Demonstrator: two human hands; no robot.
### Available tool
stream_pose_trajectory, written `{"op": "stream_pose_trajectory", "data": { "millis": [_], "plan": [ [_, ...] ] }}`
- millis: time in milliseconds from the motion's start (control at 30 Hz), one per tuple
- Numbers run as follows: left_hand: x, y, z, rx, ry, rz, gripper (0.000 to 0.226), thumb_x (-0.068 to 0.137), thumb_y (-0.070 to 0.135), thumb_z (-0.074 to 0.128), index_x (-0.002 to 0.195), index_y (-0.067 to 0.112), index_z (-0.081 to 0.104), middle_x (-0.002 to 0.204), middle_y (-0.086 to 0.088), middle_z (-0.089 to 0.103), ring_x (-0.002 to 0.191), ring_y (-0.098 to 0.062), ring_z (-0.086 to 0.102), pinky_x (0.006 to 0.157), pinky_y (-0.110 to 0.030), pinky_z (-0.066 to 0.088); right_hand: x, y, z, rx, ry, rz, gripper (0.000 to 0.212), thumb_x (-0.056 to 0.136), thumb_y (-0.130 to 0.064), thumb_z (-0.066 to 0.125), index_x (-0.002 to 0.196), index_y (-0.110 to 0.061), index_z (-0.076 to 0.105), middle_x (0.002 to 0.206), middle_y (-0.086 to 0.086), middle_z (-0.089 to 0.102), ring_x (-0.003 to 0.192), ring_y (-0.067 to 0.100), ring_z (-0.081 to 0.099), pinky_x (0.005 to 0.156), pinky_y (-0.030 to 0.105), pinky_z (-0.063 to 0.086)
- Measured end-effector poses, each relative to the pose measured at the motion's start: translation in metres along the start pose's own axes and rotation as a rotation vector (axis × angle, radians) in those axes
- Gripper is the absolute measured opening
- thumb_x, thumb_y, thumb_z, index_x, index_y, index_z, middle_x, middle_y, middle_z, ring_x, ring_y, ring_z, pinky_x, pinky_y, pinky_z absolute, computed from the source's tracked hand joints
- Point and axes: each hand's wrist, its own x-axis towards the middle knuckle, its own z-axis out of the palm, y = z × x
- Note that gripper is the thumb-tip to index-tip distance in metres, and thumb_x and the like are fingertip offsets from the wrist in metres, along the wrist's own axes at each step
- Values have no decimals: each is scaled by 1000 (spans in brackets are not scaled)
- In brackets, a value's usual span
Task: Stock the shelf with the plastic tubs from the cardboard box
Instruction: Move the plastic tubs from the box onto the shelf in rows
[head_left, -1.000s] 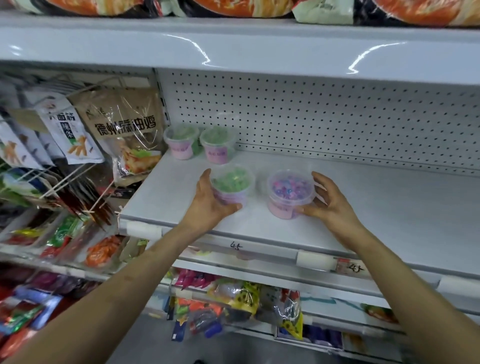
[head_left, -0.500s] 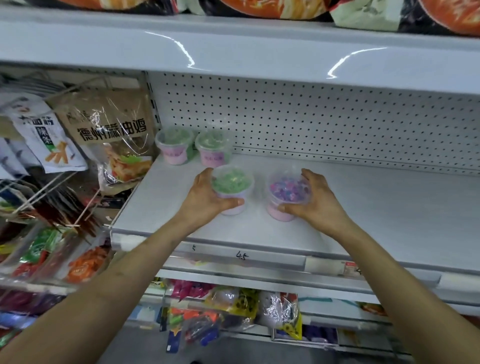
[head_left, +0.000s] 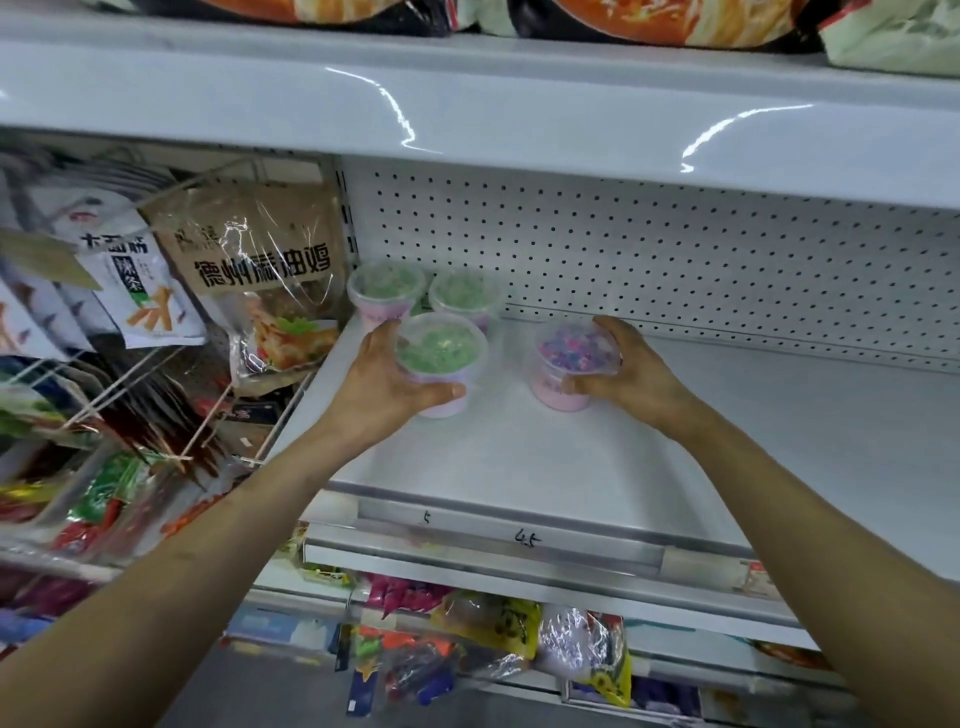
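While left hand (head_left: 387, 384) still grips the clear plastic tub of green bits (head_left: 439, 353) and right hand (head_left: 631, 374) the clear tub of purple bits (head_left: 574, 358), both now sit deeper on the white metal shelf (head_left: 571, 467), green one just before two rear tubs (head_left: 384, 291).

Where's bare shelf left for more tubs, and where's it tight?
Free: shelf right of the purple tub, back to the pegboard; the front strip along the price rail. Crowded: back-left corner, two green tubs behind the green tub in the left hand.
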Motion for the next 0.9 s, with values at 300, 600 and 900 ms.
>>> {"op": "stream_pose_trajectory", "data": {
  "millis": [300, 600, 900],
  "plan": [
    [3, -14, -3, -42, -11, -26, 110, 48, 75, 92, 141, 40, 46, 136, 9, 59, 125, -14, 59, 105, -46, 53, 21, 12, 18, -112, 131, 4, 106, 63, -58, 95, 145, -21, 39, 135, -4, 32, 135, 21, 44, 116, 33, 38],
    [2, -14, -10, -3, 32, -16, 110, 50, 73, 89, 144, 39, 43, 137, 7, 56, 126, -15, 57, 107, -46, 50, 68, 9, 7, -78, 48, 13, 116, 47, -63, 93, 148, -25, 47, 141, -4, 37, 135, 19, 39, 114, 38, 40],
    [-1, -12, -16, -10, 47, 6, 104, 51, 73, 92, 140, 39, 49, 134, 9, 61, 123, -13, 60, 102, -45, 54, 101, 12, 6, 5, 42, -1, 90, 35, -51, 99, 117, -31, 69, 131, 6, 54, 117, 22, 60, 98, 39, 57]
  ]
}}
